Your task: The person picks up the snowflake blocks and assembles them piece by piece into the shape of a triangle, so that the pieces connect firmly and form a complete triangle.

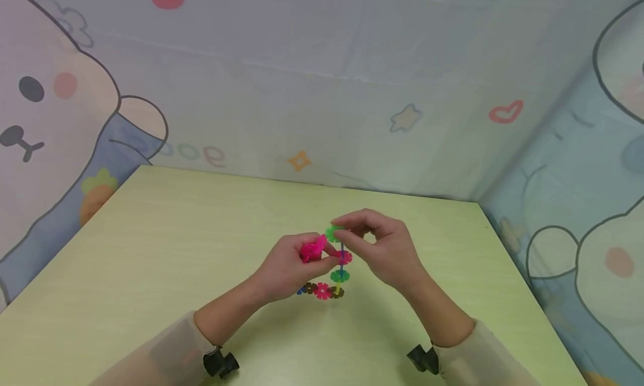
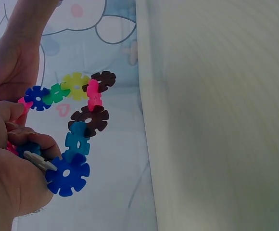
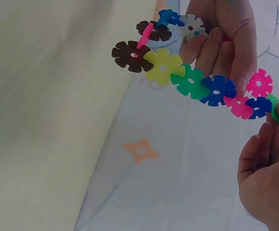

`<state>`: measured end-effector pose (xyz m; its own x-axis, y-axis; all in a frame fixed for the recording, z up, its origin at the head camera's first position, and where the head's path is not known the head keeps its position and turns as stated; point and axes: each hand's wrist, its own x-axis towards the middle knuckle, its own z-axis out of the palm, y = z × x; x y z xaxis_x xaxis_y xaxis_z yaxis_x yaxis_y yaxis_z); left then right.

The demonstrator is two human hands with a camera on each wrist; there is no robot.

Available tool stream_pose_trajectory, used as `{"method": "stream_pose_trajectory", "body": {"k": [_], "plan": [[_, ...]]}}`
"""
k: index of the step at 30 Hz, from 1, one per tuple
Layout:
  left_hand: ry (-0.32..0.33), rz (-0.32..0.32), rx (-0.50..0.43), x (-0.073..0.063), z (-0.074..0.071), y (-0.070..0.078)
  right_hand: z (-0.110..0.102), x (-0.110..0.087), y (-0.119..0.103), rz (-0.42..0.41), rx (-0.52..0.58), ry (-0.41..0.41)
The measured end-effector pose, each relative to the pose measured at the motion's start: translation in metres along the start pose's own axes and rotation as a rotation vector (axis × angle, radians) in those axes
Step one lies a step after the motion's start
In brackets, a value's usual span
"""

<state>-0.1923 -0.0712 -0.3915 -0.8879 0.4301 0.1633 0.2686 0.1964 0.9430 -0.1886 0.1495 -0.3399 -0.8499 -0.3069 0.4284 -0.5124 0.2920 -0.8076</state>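
A chain of interlocking plastic snowflake discs hangs in a loop between the two hands. My left hand grips one part of it, with bright pink discs at its thumb and fingers. With thumb and fingertips, my right hand pinches a green disc at the chain's upper end. In the right wrist view, the chain runs from that end through a pink disc, a green disc and a yellow disc to a brown disc. A white disc sits by the left fingers, which partly hide the chain.
Below the hands spreads a pale yellow-green tabletop. A cloth backdrop printed with cartoon animals stands behind it and along its sides. Both wrists carry a small black device, such as the left one.
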Motion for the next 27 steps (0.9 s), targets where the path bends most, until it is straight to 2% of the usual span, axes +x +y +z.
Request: {"method": "stream_pose_trajectory", "body": {"k": [12,20,27], "plan": [[-0.002,-0.015,0.008,0.0007,0.0,-0.0011,0.0024,-0.0003,-0.0016,-0.007,-0.017,-0.022],[-0.017,-0.002,-0.011,0.0005,-0.0015,-0.0007,0.0072,-0.0017,0.0005,-0.048,-0.029,-0.014],[-0.023,-0.006,-0.036,0.0017,0.0002,-0.0022,0.0074,-0.0026,0.003,-0.027,-0.069,-0.012]]}}
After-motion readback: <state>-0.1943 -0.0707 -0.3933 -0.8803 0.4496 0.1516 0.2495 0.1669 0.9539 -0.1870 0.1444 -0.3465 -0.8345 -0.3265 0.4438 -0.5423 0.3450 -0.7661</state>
